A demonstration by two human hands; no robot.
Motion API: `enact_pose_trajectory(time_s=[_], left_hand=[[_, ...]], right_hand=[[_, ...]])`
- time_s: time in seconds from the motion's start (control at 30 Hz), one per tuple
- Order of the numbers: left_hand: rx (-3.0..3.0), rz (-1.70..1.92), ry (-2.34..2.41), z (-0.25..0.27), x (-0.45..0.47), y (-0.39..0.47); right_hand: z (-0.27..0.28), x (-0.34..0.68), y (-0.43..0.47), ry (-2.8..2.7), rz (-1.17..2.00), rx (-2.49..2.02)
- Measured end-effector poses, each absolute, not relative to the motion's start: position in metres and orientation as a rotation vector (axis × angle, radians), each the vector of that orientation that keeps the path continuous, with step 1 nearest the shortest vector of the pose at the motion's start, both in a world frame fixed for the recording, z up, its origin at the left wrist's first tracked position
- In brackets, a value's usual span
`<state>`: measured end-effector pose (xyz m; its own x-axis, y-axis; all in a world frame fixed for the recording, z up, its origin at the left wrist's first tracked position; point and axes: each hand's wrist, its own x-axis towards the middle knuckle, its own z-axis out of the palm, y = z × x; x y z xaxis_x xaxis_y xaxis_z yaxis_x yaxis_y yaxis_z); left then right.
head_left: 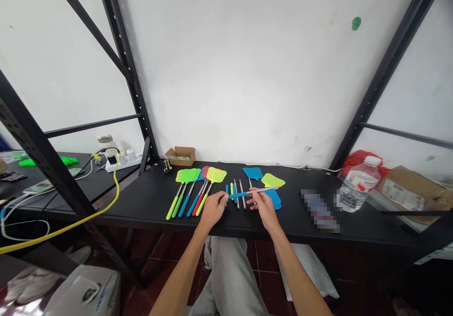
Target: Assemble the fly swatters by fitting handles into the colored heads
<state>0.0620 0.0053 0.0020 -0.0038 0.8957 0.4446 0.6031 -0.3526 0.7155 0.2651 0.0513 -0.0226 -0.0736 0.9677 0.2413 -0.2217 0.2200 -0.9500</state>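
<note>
Both hands hold a fly swatter handle level above the black table, its blue grip to the left and its metal rod to the right. My left hand is closed on the end of the blue grip. My right hand pinches the rod near where it meets the grip. Below lie metal rods and short blue and yellow-green grips. A blue swatter head with a rod, yellow-green heads and stacked blue heads lie beyond and beside my right hand.
Several whole fly swatters lie in a row on the left of the black table. A small cardboard box stands behind them. On the right are a blurred-out object, a large water bottle and a carton. Black uprights frame the table.
</note>
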Motion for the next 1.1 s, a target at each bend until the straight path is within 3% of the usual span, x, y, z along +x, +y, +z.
enact_pose_trajectory(time_s=[0.4,1.1], left_hand=[[1.772,1.438,1.488,0.0049,0.0587,0.0042],[1.932,1.271,1.335,0.0090,0.0641,0.0014]], right_hand=[[-0.0200,0.2670,0.0523,-0.954,1.194,-0.799],[-0.0156,0.2647,0.0455,-1.302,1.165,-0.860]])
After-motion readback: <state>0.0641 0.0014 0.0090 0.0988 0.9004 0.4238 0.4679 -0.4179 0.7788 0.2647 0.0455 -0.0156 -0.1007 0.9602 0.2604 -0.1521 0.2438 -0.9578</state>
